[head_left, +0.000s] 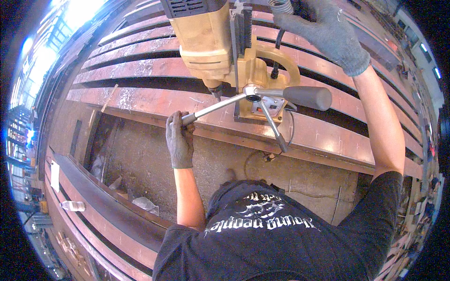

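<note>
A yellow magnetic drill press (pixel 206 47) with a dark motor top stands on a rust-red steel beam (pixel 154 100). Its drill bit (pixel 216 93) points down at the beam's surface. My left hand (pixel 180 143), in a grey glove, is closed round the grip of one metal feed lever (pixel 218 107). Two other spokes of the feed handle (pixel 253 96) stick out, one with a thick grey grip (pixel 309 97). My right hand (pixel 328 35), also gloved, is raised beside a metal coil (pixel 281 6) at the machine's top right. Its thumb stretches toward the coil; the upper frame edge cuts off the other fingers.
Several parallel steel beams (pixel 140 49) lie beyond the drill, with dark gaps between them. More beams (pixel 108 201) lie at the lower left, with a clear plastic bottle (pixel 72 206) on them. A black cable (pixel 292 129) hangs beside the drill toward the concrete floor (pixel 215 161).
</note>
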